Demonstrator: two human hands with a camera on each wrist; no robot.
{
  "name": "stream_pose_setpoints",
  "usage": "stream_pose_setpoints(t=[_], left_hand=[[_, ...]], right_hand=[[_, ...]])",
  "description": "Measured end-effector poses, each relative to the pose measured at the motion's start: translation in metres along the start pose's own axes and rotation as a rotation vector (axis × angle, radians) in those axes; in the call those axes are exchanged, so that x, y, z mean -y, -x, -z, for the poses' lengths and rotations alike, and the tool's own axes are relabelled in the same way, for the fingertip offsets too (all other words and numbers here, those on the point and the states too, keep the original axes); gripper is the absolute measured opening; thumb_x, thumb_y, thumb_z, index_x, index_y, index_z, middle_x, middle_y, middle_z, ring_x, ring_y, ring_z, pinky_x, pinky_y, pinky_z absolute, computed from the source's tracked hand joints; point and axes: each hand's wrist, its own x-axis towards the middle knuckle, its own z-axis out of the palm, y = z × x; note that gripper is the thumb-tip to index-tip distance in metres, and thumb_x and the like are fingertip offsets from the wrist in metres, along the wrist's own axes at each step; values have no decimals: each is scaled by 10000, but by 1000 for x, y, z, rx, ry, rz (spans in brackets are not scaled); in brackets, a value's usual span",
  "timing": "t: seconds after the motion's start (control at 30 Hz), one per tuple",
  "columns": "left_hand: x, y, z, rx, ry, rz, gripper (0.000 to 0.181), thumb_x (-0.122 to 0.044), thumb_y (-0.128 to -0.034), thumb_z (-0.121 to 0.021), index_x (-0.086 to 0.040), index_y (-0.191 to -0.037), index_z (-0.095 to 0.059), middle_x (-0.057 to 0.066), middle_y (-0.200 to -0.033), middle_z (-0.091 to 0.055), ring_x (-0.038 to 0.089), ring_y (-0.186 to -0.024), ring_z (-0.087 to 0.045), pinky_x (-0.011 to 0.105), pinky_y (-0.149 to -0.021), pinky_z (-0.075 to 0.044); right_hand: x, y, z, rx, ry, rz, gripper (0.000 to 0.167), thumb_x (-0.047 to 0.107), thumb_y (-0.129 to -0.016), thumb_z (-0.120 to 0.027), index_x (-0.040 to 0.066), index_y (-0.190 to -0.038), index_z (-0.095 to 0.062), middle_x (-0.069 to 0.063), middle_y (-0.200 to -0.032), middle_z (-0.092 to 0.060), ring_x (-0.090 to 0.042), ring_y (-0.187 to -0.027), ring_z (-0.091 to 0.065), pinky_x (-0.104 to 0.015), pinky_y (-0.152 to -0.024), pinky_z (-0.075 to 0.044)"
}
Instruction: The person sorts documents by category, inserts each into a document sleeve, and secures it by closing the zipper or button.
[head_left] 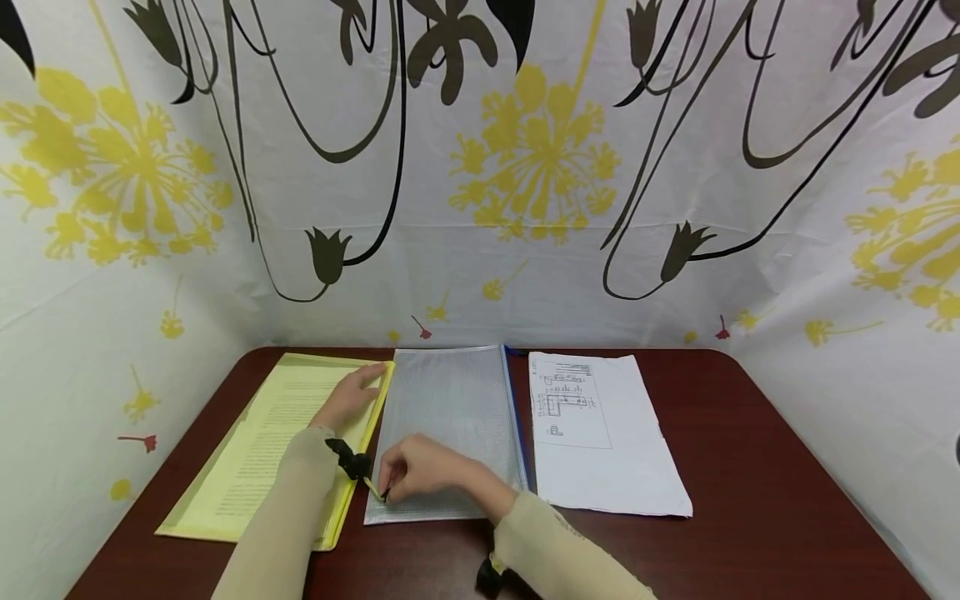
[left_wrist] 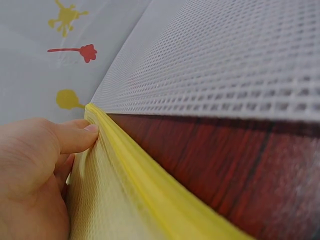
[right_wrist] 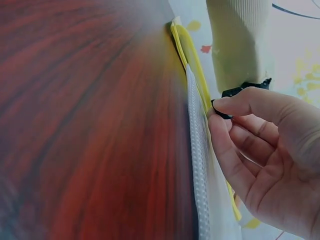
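Observation:
A yellow mesh zip pouch (head_left: 251, 450) with a printed sheet inside lies on the left of the table. My left hand (head_left: 350, 397) grips its upper right edge; the left wrist view has the thumb over the yellow edge (left_wrist: 145, 192). My right hand (head_left: 427, 468) is above the lower left part of a pale mesh pouch (head_left: 453, 392). Between thumb and forefinger it pinches a small black zipper pull (right_wrist: 222, 111), with a short yellowish strip (head_left: 372, 488) leading toward the yellow pouch. Where that strip is fixed is hidden behind the left wrist's camera.
On the right lies a white sheet (head_left: 607, 467) with a technical drawing. A blue edge (head_left: 519, 417) runs down the pale pouch's right side. Patterned cloth (head_left: 480, 275) stands behind and beside the dark red wooden table (head_left: 765, 517).

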Motion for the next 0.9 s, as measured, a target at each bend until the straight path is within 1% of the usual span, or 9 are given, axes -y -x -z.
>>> stream_pose_setpoints(t=[0.07, 0.13, 0.2, 0.33, 0.43, 0.53, 0.63, 0.77, 0.9], left_hand=[[1, 0, 0, 5, -2, -11, 519, -82, -1039, -458, -24, -1541, -335, 222, -1621, -267, 451, -1500, -208, 620, -1212, -199], [1, 0, 0, 7, 8, -1, 520, -89, -1041, -464, -35, -1543, -338, 209, -1624, -270, 438, -1505, -210, 609, -1218, -199], [2, 0, 0, 8, -5, -7, 520, -93, -1040, -467, -33, -1541, -340, 214, -1621, -273, 445, -1502, -208, 612, -1215, -201], [3, -2, 0, 5, -34, -11, 516, -88, -1042, -463, -32, -1540, -342, 213, -1621, -274, 442, -1507, -197, 611, -1219, -193], [3, -3, 0, 0, -51, -20, 513, -78, -1040, -462, -24, -1536, -346, 217, -1617, -280, 443, -1504, -206, 609, -1219, -197], [1, -1, 0, 5, -45, -12, 517, -88, -1041, -464, -28, -1539, -340, 218, -1620, -273, 446, -1504, -203, 614, -1217, -194], [0, 1, 1, 17, -27, 10, 525, -105, -1045, -462, -50, -1550, -329, 204, -1631, -254, 436, -1514, -179, 617, -1220, -178], [-1, 2, 1, 17, -26, 12, 523, -103, -1048, -459, -51, -1551, -326, 205, -1634, -246, 439, -1520, -153, 624, -1221, -164], [-1, 2, 1, 16, -16, 3, 522, -96, -1045, -458, -49, -1549, -331, 202, -1634, -250, 435, -1519, -161, 616, -1225, -166]], right_hand=[[1, 0, -1, 6, 4, 3, 84, -31, -796, -771, 31, -838, -733, 2, -770, -720, 97, -643, -553, -101, -647, -526], [2, 1, -1, 12, 5, 6, 83, -28, -798, -770, 35, -838, -735, -2, -774, -726, 102, -645, -554, -102, -647, -526], [2, 1, -2, 27, -5, 9, 88, -38, -798, -764, 32, -843, -737, 0, -779, -730, 105, -651, -557, -101, -652, -527], [2, 2, -4, 68, -31, 29, 93, -58, -808, -739, 13, -868, -741, -60, -823, -749, 109, -669, -562, -96, -667, -524], [3, 3, -6, 80, -45, 42, 95, -64, -812, -726, 3, -879, -738, -103, -847, -752, 112, -671, -561, -93, -665, -519], [5, 5, -8, 96, -67, 47, 85, -56, -809, -728, -4, -875, -736, -99, -834, -753, 108, -662, -569, -102, -659, -526], [7, 7, -10, 124, -68, 54, 69, -27, -817, -743, 5, -878, -739, -83, -835, -761, 116, -660, -577, -109, -667, -537], [11, 8, -11, 144, -60, 62, 65, -4, -828, -749, 16, -890, -743, -78, -846, -764, 126, -661, -575, -104, -672, -536], [15, 9, -11, 166, -67, 70, 59, 5, -836, -744, 19, -894, -745, -72, -848, -764, 117, -659, -580, -112, -663, -541]])
